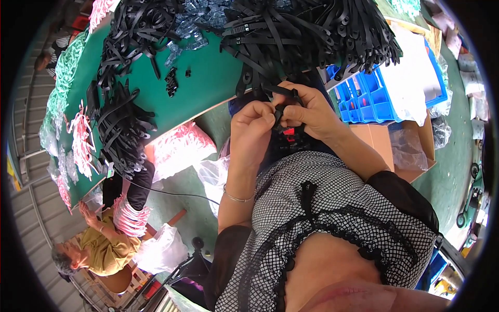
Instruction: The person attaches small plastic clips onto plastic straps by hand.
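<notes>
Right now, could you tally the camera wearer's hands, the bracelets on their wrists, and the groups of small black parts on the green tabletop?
Left hand and right hand: 2
Bracelet: 1
Groups of small black parts: 2
Total: 5

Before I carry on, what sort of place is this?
Probably an assembly workshop: long black flexible straps lie heaped on a smooth green worktable, with a blue plastic crate and brown cardboard box to the right.
</notes>
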The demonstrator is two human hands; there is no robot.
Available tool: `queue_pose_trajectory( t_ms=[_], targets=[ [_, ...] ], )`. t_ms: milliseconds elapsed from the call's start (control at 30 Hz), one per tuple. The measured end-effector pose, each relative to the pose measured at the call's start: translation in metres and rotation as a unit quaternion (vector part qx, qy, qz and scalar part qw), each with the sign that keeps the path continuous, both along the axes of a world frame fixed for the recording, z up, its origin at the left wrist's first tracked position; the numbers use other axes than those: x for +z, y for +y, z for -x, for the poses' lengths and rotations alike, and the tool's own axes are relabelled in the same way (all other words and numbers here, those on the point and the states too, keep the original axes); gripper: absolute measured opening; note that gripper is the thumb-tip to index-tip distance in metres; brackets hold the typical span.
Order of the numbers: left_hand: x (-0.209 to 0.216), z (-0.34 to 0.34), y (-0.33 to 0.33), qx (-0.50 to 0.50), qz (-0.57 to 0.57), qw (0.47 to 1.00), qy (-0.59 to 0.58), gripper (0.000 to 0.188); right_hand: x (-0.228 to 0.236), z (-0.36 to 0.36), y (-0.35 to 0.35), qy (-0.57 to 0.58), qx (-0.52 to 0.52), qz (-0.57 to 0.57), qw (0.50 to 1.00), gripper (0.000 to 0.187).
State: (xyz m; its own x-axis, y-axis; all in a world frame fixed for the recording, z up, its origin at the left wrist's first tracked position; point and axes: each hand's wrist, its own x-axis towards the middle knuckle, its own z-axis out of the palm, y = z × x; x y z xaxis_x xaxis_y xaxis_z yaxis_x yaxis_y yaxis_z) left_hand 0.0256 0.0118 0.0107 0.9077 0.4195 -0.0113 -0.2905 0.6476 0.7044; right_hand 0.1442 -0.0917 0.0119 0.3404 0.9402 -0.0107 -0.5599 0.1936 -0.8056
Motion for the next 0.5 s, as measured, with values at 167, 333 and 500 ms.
queue_pose_trajectory(
  t_ms=[167, 333, 500],
  targets=[
    [0.004, 0.000, -0.003, 0.009, 0.013, 1.000, 0.021, 0.006, 0.001, 0.001, 0.000, -0.014, -0.001, -0.003, 1.000, 0.023],
    [0.004, -0.002, -0.005, 0.025, 0.011, 0.999, 0.019, 0.006, 0.001, 0.001, 0.001, -0.245, -0.063, -0.009, 0.968, 0.016],
    [0.004, 0.001, -0.004, 0.126, -0.124, 0.982, 0.060, 0.015, 0.009, -0.016, 0.004, -0.545, -0.258, -0.041, 0.797, 0.015]
  ],
)
